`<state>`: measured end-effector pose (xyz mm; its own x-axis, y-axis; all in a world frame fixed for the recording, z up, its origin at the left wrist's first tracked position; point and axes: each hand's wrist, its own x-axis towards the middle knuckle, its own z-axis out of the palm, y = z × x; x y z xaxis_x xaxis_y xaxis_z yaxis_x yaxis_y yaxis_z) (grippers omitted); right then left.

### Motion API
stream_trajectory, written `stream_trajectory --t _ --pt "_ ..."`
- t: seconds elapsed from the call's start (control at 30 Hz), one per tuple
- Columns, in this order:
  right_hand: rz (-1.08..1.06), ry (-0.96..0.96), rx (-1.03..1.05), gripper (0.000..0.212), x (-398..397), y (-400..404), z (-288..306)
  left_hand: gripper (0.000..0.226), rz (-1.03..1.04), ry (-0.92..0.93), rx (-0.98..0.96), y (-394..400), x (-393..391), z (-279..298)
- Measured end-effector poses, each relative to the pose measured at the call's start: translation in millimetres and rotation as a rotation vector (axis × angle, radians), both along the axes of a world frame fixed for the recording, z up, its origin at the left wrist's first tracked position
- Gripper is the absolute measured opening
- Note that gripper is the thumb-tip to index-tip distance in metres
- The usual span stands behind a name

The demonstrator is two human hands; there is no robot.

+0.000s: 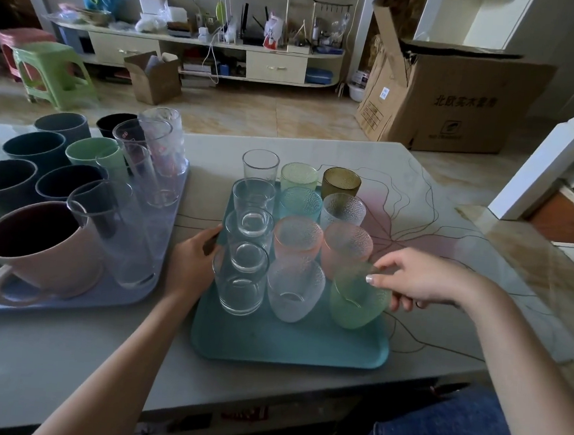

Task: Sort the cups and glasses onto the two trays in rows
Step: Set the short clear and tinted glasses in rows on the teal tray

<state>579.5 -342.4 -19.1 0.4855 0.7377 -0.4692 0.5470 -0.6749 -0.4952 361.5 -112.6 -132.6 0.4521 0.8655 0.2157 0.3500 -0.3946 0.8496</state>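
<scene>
A teal tray [289, 346] in front of me holds three rows of glasses: several clear ones [239, 282] on the left, textured pink, frosted and coloured ones in the middle and right. My right hand [421, 282] grips the rim of a green textured glass [354, 301] at the tray's near right corner. My left hand [193, 254] holds the tray's left edge. A lilac tray [66, 299] to the left carries a pink mug [42, 249], dark and green cups, and tall clear glasses [130, 232].
The trays sit on a pale marble-pattern table [449, 230] whose front edge runs just above my lap. Beyond the table are a large cardboard box [459, 100], green and pink stools [50, 68] and a cluttered low cabinet [202, 49].
</scene>
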Motion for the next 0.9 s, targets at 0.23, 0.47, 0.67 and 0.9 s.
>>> stream_trajectory --t 0.23,0.47,0.67,0.9 --pt "0.021 0.042 0.020 0.040 -9 3 2 0.036 -0.003 0.000 0.012 -2 -1 2" --pt "0.047 0.059 0.016 0.037 -8 5 0 0.034 -0.004 0.007 0.035 -5 -1 4" --pt "-0.013 0.099 0.114 0.023 6 -3 5 0.034 -0.016 -0.012 0.010 -7 -1 6" --pt "0.050 0.089 0.082 0.028 -3 -2 4 0.034 -0.023 0.000 0.038 -9 -1 8"
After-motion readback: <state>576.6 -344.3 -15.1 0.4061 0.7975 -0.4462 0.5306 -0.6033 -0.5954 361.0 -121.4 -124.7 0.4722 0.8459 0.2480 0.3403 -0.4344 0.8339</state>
